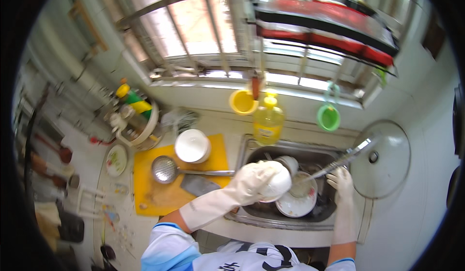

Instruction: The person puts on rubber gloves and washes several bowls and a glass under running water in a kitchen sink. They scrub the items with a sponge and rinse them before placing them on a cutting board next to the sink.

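My left hand (254,182), in a long white rubber glove, grips a white bowl (278,184) above the left part of a stainless-steel sink (283,225). Beside the sink's right rim is my right hand (340,182), also gloved, its fingers slightly apart and nothing visible in them. A metal faucet (339,162) slants in from the right, just above that hand. Beneath the spout's end sits a white dish with a red pattern (296,207) in the sink. Another white vessel (289,164) lies behind the held bowl, partly covered by it.
A yellow cutting board (156,200) left of the sink carries a skimmer (165,169), a cleaver-like blade (198,185) and a white bowl (192,145). A dish soap bottle (269,122) stands behind the sink. A glass lid (381,173) leans at the right wall.
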Demonstrator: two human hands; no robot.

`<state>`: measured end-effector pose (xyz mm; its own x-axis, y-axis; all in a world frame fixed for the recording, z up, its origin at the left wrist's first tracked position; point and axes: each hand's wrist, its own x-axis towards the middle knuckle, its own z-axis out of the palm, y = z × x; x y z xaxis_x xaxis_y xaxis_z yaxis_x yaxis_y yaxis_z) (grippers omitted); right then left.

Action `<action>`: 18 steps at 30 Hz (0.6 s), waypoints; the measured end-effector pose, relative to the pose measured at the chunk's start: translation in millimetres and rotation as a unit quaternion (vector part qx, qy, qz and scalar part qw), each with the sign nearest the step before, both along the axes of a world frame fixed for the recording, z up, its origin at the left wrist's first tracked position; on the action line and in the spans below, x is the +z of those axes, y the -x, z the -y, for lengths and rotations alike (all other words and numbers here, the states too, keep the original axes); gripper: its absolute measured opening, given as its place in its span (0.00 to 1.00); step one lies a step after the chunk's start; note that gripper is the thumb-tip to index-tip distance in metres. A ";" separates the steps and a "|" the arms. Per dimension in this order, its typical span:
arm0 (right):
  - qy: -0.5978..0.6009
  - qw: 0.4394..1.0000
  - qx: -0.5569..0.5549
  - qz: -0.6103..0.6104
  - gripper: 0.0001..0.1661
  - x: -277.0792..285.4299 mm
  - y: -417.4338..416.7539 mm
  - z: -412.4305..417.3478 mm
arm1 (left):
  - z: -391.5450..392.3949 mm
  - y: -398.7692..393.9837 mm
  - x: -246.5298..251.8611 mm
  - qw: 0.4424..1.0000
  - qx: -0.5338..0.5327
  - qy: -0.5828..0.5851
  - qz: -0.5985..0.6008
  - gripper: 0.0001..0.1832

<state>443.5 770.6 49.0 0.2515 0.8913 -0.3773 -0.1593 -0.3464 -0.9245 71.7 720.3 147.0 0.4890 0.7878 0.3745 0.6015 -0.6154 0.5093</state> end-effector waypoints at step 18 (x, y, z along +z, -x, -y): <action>-0.033 0.996 -0.052 -0.066 0.18 0.5 -31.8 -39.7 | 41.2 40.8 -15.8 0.997 0.034 0.062 0.018 0.40</action>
<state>475.2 810.2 49.5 0.2954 0.8873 -0.3543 -0.3125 -0.2607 -0.9134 31.0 679.1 131.2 0.4204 0.8601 0.2890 0.6203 -0.5049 0.6002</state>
